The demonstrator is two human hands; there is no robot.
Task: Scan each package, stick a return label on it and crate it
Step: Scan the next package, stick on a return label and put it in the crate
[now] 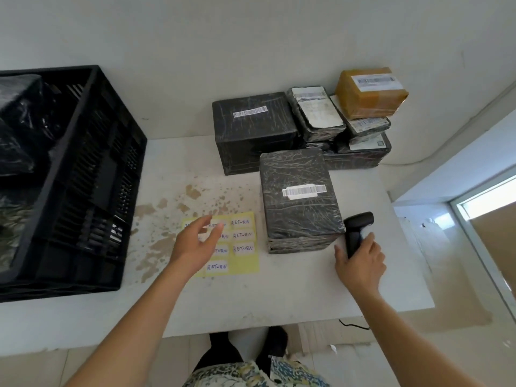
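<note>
Left hand [195, 244] hovers with fingers loosely spread and holding nothing, just left of the near package [300, 196], over the yellow label sheet [243, 247]; we read this as a reach for one "RETURN" sticker, the sheet lying close beside the package so that the label travels only a short way; right hand [360, 261], just right of the package, has its fingers curled round the grip of the black scanner [357, 233], whose head points toward the package; we judge that it is either being set down or taken up, and we cannot tell which. Near package stands alone, barcode strip [304, 191] uppermost, presumably so that scanner and sticker both meet the top face; behind it, touching or nearly so, waits the stack of unprocessed parcels [307, 121]; well to its left stands the black crate [83, 177], already holding wrapped parcels; white table [279, 297] bears everything.
</note>
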